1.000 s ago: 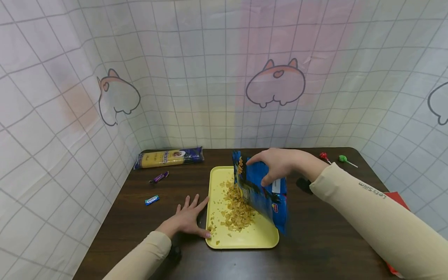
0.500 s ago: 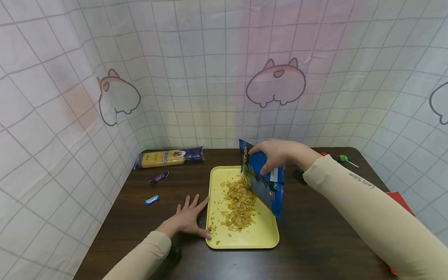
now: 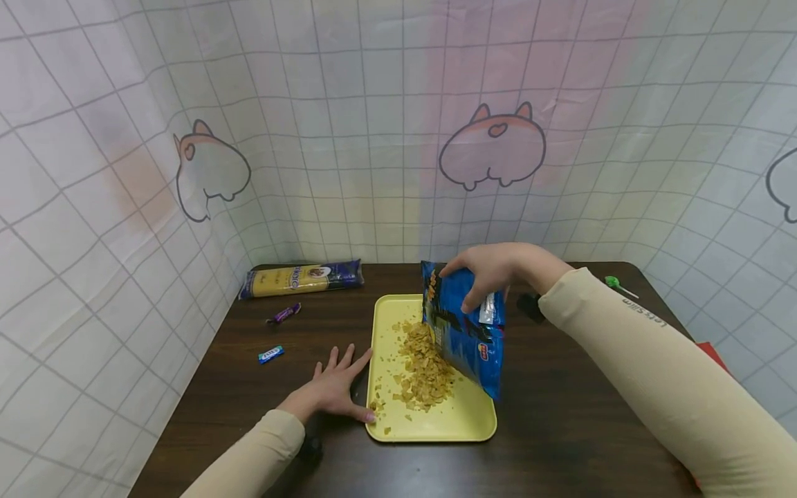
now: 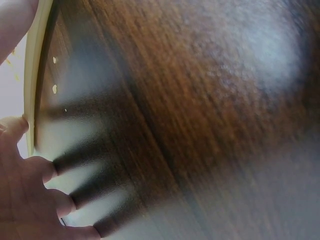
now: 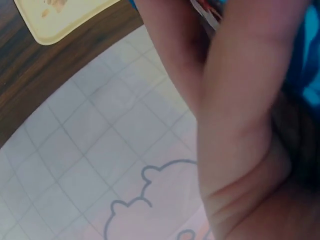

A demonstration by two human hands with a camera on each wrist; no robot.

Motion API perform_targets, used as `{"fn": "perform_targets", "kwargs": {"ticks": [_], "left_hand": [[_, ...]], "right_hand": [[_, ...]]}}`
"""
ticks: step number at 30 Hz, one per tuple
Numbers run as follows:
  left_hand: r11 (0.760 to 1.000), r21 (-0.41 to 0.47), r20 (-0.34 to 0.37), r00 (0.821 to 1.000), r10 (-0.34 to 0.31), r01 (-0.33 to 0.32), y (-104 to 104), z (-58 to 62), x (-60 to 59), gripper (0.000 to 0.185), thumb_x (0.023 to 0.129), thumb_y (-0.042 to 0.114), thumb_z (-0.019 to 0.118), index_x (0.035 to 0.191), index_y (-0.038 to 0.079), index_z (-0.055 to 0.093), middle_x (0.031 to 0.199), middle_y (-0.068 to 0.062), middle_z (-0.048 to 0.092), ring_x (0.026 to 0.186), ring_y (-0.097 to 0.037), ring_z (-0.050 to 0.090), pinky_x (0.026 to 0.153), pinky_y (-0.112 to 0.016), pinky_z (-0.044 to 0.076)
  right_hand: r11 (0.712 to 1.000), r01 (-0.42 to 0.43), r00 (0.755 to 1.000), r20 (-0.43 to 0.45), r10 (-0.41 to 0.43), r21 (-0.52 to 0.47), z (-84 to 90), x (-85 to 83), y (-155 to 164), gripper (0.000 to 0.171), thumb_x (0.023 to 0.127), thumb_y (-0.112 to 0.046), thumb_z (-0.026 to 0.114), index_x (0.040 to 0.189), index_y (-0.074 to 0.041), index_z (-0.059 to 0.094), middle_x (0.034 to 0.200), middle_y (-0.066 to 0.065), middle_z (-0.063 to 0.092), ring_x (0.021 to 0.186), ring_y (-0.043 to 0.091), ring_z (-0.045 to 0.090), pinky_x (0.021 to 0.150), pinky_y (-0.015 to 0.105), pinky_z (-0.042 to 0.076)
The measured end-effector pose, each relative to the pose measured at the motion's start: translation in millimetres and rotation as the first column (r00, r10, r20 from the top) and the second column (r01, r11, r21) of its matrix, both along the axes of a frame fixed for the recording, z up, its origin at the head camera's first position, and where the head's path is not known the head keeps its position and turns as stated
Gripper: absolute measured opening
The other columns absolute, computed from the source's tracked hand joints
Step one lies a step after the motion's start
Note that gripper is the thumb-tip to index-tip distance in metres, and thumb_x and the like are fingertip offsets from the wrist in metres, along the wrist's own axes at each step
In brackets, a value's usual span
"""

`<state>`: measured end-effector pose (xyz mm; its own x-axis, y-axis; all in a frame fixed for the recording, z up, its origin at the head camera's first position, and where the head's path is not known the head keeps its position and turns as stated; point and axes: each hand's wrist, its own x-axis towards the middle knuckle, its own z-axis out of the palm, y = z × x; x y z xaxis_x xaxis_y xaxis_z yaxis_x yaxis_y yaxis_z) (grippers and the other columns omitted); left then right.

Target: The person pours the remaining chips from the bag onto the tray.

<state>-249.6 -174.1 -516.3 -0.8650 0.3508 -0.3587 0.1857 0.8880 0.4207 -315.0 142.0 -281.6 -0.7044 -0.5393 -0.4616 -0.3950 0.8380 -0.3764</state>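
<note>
Head view, centre of frame: we see the yellow tray (image 3: 473, 422) on the dark table (image 3: 560, 429), carrying a heap of broken chips (image 3: 426, 370). Above the tray's upper right part, our right hand (image 3: 492, 273) grips the upturned blue chip bag (image 3: 463, 335) by its raised end, mouth slanting down towards the heap. Our left hand (image 3: 336, 387) lies flat, fingers spread, touching the tray's left rim

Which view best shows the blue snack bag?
The head view: the blue snack bag appears whole, tilted over the yellow tray in the right hand. Right wrist shows only blue slivers behind fingers; left wrist shows none.
</note>
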Motion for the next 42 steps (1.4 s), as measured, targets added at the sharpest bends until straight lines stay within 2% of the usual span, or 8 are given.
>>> {"fn": "perform_targets", "kwargs": {"ticks": [1, 4, 8, 11, 20, 31, 39, 42], "left_hand": [[1.000, -0.001, -0.001, 1.000, 0.000, 0.000, 0.0, 0.1, 0.0, 0.125, 0.068, 0.063, 0.088, 0.166, 0.027, 0.019, 0.171, -0.023, 0.008, 0.156, -0.054, 0.001, 0.117, -0.077, 0.010], [1.000, -0.002, -0.004, 1.000, 0.000, 0.000, 0.0, -0.5, -0.2, 0.125, 0.068, 0.063, 0.088, 0.166, 0.027, 0.018, 0.171, -0.023, 0.009, 0.156, -0.054, 0.001, 0.117, -0.077, 0.010], [1.000, 0.000, -0.002, 1.000, -0.001, 0.001, 0.3, -1.2, -0.3, 0.125, 0.068, 0.063, 0.088, 0.166, 0.027, 0.018, 0.171, -0.023, 0.008, 0.156, -0.054, 0.001, 0.117, -0.077, 0.010], [1.000, -0.001, 0.002, 1.000, 0.002, -0.002, 0.2, -0.6, -0.5, 0.126, 0.068, 0.063, 0.088, 0.166, 0.027, 0.018, 0.171, -0.023, 0.008, 0.156, -0.054, 0.000, 0.117, -0.077, 0.009], [1.000, -0.019, -0.002, 1.000, -0.009, 0.009, 0.8, -2.3, -1.9, 0.125, 0.069, 0.064, 0.087, 0.166, 0.028, 0.016, 0.172, -0.022, 0.006, 0.156, -0.053, -0.001, 0.117, -0.077, 0.011], [1.000, -0.017, 0.013, 1.000, -0.004, 0.004, 1.0, -0.5, -0.2, 0.123, 0.070, 0.062, 0.087, 0.166, 0.028, 0.016, 0.172, -0.022, 0.006, 0.156, -0.052, -0.002, 0.117, -0.076, 0.009], [1.000, -0.017, 0.012, 1.000, -0.005, 0.006, 1.5, 0.1, 0.0, 0.124, 0.070, 0.063, 0.087, 0.166, 0.028, 0.016, 0.172, -0.022, 0.006, 0.156, -0.052, -0.002, 0.117, -0.076, 0.010], [1.000, -0.011, 0.009, 1.000, -0.006, 0.006, 2.2, 1.0, 0.0, 0.124, 0.070, 0.063, 0.087, 0.166, 0.028, 0.017, 0.171, -0.023, 0.006, 0.156, -0.053, -0.001, 0.117, -0.076, 0.010]], "right_hand": [[1.000, -0.020, 1.000, -0.015, 0.021, 0.006, -0.1, 0.1, -0.8, 0.074, 0.093, -0.019, 0.075, 0.158, -0.011, 0.041, 0.165, 0.022, 0.031, 0.137, 0.037, 0.051, 0.089, 0.047, 0.058], [1.000, -0.010, 1.000, -0.013, 0.010, -0.002, -2.0, 0.4, -2.1, 0.074, 0.093, -0.018, 0.074, 0.158, -0.012, 0.041, 0.164, 0.021, 0.032, 0.127, 0.036, 0.058, 0.084, 0.047, 0.060], [0.999, -0.031, 0.999, -0.015, 0.031, -0.009, -3.6, 3.9, -2.5, 0.072, 0.093, -0.019, 0.075, 0.157, -0.013, 0.043, 0.163, 0.021, 0.034, 0.130, 0.035, 0.056, 0.092, 0.047, 0.057], [0.997, -0.080, 0.996, -0.027, 0.080, 0.002, -2.5, 9.5, -3.7, 0.072, 0.092, -0.020, 0.076, 0.156, -0.012, 0.044, 0.163, 0.020, 0.036, 0.145, 0.038, 0.043, 0.108, 0.052, 0.047], [0.989, -0.141, 0.989, -0.029, 0.143, 0.050, -3.0, 23.1, -4.2, 0.071, 0.093, -0.022, 0.076, 0.156, -0.013, 0.044, 0.164, 0.015, 0.036, 0.150, 0.038, 0.037, 0.114, 0.055, 0.041], [0.984, -0.176, 0.982, -0.058, 0.178, 0.032, -3.7, 33.7, -8.0, 0.072, 0.091, -0.021, 0.079, 0.155, -0.016, 0.046, 0.161, 0.012, 0.043, 0.141, 0.031, 0.049, 0.108, 0.050, 0.047], [0.992, -0.115, 0.985, -0.126, 0.120, 0.047, -0.4, 26.8, -16.4, 0.073, 0.092, -0.016, 0.077, 0.156, -0.011, 0.043, 0.163, 0.015, 0.040, 0.146, 0.035, 0.044, 0.110, 0.051, 0.046], [0.997, -0.074, 0.984, -0.157, 0.079, 0.038, 1.0, 18.7, -16.5, 0.074, 0.091, -0.015, 0.077, 0.156, -0.010, 0.042, 0.162, 0.018, 0.039, 0.132, 0.032, 0.057, 0.103, 0.048, 0.051]]}}
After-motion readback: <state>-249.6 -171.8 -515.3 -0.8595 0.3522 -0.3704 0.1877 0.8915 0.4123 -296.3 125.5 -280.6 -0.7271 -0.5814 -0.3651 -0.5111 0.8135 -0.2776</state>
